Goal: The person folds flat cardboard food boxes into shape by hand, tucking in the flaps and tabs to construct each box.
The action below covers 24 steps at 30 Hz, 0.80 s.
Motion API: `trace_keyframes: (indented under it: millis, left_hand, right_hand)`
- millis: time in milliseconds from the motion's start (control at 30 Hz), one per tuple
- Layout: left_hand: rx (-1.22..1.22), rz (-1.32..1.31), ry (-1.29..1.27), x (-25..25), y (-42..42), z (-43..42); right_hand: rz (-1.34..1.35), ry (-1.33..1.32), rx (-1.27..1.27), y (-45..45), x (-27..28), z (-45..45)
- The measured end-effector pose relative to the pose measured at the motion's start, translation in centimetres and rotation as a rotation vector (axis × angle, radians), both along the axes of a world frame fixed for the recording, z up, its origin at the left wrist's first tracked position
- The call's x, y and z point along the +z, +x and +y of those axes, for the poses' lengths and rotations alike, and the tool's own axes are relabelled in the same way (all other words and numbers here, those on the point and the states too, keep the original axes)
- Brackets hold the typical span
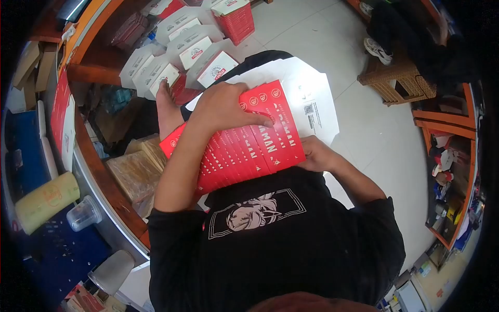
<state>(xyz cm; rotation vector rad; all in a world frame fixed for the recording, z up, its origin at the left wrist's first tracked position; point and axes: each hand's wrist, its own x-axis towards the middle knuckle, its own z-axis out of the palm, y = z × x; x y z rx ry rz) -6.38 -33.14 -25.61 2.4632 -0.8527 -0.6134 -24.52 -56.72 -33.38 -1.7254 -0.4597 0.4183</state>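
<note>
Over the lap lies a fanned stack of red printed cartons [244, 148] with white lettering. Across its upper part rests my left hand [228, 106], thumb spread over the red face and the other fingers hidden behind the far edge. At the stack's right edge my right hand [316, 154] grips the cartons near the lower corner, its fingers partly hidden. Beyond and beneath the stack spreads a white carton sheet [312, 99] with a small printed code.
Stacked white and red cartons [195, 52] stand ahead on the left. A wicker stool [397, 83] is at the right, with a seated person's shoe [378, 50] beside it. On the left counter lie a yellow roll [48, 203] and a clear cup [83, 214].
</note>
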Motion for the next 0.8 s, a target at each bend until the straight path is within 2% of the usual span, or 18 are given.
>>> trace_keyframes:
  millis: [33,200,433,533,633,667,700,767,800]
  left_hand:
    - [-0.012,0.026,0.063,0.4,0.2,-0.2]
    - [-0.011,0.012,0.052,-0.2,0.3,-0.2]
    - [-0.011,0.038,0.049,-0.5,0.4,-0.2]
    - [-0.008,0.057,0.100,0.3,0.1,-0.1]
    - [0.062,-0.074,0.032,0.0,-0.5,0.3]
    - [0.085,-0.395,-0.093,-2.1,-1.4,1.3]
    - [0.188,-0.436,-0.116,-0.7,-2.1,1.3]
    - [0.349,-0.651,-0.207,0.8,-3.3,2.8]
    - [0.384,-0.568,-0.174,0.9,-3.7,4.0]
  right_hand:
    - [0.015,0.009,0.006,0.1,0.0,-0.1]
    - [0.018,-0.019,-0.004,-0.9,1.1,-1.6]
    - [0.177,-0.052,0.062,-0.7,2.0,-3.3]
    - [0.084,0.060,0.070,0.0,3.0,-3.5]
    - [0.100,0.341,-0.200,1.6,1.6,-3.7]
    - [0.016,0.259,-0.307,2.8,0.7,-3.3]
    - [0.008,0.322,-0.476,3.9,0.5,-2.7]
    - [-0.102,0.289,-0.668,7.4,-0.5,-0.8]
    - [-0.140,0.324,-0.749,9.4,-1.5,0.4]
